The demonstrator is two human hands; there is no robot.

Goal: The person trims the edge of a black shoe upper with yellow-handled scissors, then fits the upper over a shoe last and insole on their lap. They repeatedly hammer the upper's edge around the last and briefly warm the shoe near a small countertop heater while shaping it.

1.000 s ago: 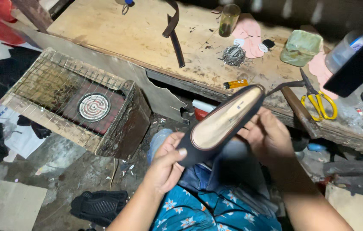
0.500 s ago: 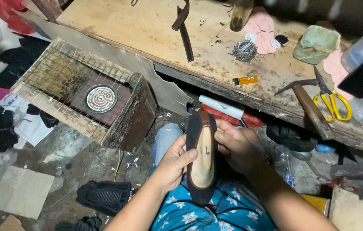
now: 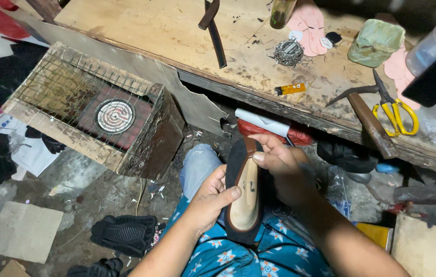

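Note:
Both hands hold a dark flat shoe (image 3: 244,197) with a tan insole, upright over my lap, its opening facing me. My left hand (image 3: 209,201) grips its left side, thumb pressed across the insole. My right hand (image 3: 283,170) wraps the right side near the top, thumb on the upper rim. Below the shoe are my blue flowered trousers (image 3: 274,251).
A wooden workbench (image 3: 141,25) lies ahead with a hammer (image 3: 367,115), yellow scissors (image 3: 395,110), an orange lighter (image 3: 290,89), a wire brush (image 3: 288,52), pink insole cutouts (image 3: 311,20) and a green block (image 3: 375,42). A wire-topped box with a coil heater (image 3: 115,116) stands left. Black shoes (image 3: 124,233) lie on the floor.
The shoe came down from a raised slant near the bench to upright over my lap. Both hands stayed on it, the right shifting toward the top.

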